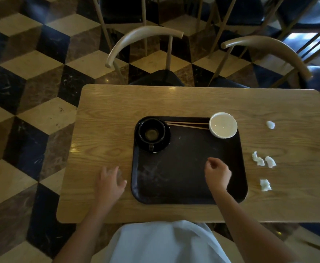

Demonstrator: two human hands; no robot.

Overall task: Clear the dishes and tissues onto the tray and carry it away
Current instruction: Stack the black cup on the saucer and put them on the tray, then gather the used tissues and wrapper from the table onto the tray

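A person stands at the near edge of a wooden tabletop, clearing up after a meal. At left, the left hand hovers over bare wood just beside the tray, its fingers spread and holding nothing. On the dark tray's far left corner sits a black cup on a black saucer; a pair of chopsticks lies along the far rim, long axis running left to right, its right end meeting a white bowl on the far right corner. Over the tray's near right part, the right hand is loosely curled; whether anything is pinched in it cannot be told. Right of the tray, four crumpled tissues remain on the tabletop: a pair near the tray's right edge, one nearer, one farther off. With the dishes apparently aboard, the tissues look to be what is left, and they lie to the right of the right hand, which is much the nearer of the two.
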